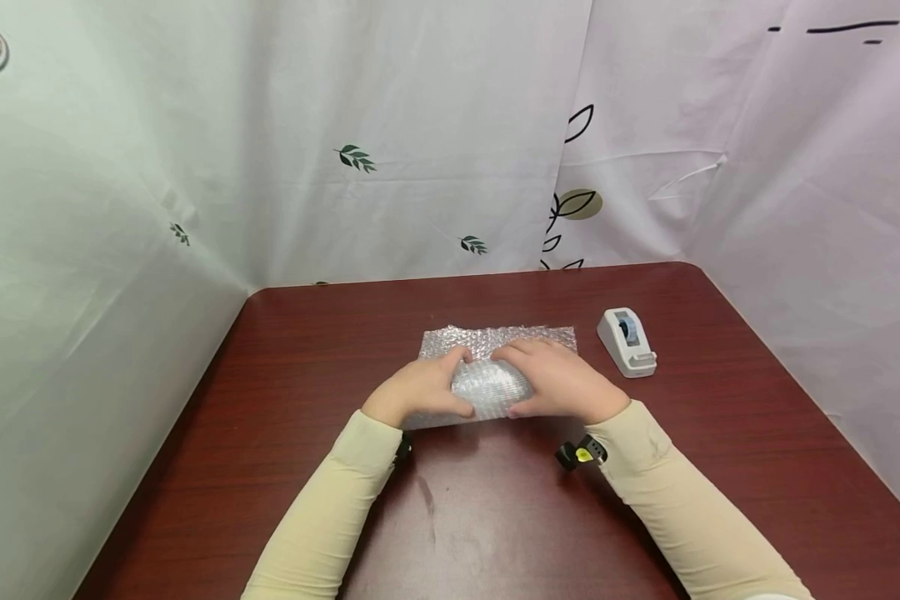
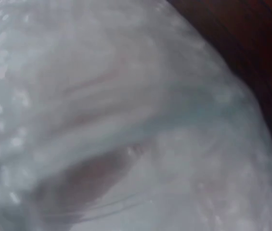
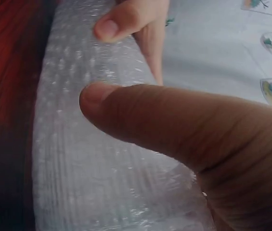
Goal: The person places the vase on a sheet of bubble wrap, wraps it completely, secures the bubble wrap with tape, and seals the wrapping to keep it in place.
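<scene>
A clear bubble wrap bundle [image 1: 491,387] lies on the table, with a flat stretch of the wrap reaching out behind it. My left hand [image 1: 423,387] grips its left side, thumb on the near face and fingers bent over the far side. On the right, my right hand [image 1: 558,379] holds it the same way. From the right wrist, the right thumb [image 3: 140,113] presses against the bubble wrap [image 3: 78,159], and the left thumb [image 3: 111,29] shows farther along. Blurred bubble wrap [image 2: 213,139] fills most of the left wrist view; whatever it may enclose cannot be made out.
A white tape dispenser [image 1: 628,343] with a blue roll stands to the right of the wrap on the dark red table [image 1: 307,350]. White patterned curtains [image 1: 420,108] hang behind the table and along both sides.
</scene>
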The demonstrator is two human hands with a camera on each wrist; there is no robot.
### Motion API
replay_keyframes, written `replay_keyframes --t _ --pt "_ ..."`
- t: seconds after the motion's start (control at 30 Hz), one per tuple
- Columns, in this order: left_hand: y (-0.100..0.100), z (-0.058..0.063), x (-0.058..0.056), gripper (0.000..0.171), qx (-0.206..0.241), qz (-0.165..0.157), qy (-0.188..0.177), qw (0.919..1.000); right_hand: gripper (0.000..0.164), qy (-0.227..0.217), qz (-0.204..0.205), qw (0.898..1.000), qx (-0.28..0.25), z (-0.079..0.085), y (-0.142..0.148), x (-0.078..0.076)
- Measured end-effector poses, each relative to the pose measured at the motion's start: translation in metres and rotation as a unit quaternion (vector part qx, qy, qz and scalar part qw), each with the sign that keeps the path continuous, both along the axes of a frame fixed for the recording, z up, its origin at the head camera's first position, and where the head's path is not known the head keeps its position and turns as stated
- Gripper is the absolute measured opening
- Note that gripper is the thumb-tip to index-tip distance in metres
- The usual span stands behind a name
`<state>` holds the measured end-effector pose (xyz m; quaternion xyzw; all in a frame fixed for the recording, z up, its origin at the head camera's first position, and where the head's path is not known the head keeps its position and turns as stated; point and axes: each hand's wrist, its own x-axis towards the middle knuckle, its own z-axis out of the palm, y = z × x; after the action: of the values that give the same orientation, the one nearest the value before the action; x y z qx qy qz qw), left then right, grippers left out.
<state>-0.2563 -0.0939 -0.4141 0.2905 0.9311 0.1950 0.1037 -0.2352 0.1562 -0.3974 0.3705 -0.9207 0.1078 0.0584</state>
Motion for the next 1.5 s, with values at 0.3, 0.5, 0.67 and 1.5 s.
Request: replay_keyframes --t 0.3,0.5,0.67,1.5 --pt "-0.002 -0.002 -0.003 0.072 0.005 0.005 -0.002 1.0 0.085 0.01 -0.011 1.0 0.023 -0.003 -0.001 0.001" --pt "-0.004 -0.003 -0.004 0.07 -0.001 0.005 0.012 0.9999 0.082 0.016 -0.007 1.0 0.015 -0.006 0.0 -0.001" --pt "-0.005 -0.002 -0.003 0.069 -0.004 0.006 0.023 0.9997 0.078 0.021 0.0 1.0 -0.001 -0.009 0.0 -0.005" --pt "0.02 0.006 0.021 0.101 -0.102 -0.013 0.18 0.9783 0.073 -0.053 -0.033 0.997 -0.033 -0.012 0.001 -0.019"
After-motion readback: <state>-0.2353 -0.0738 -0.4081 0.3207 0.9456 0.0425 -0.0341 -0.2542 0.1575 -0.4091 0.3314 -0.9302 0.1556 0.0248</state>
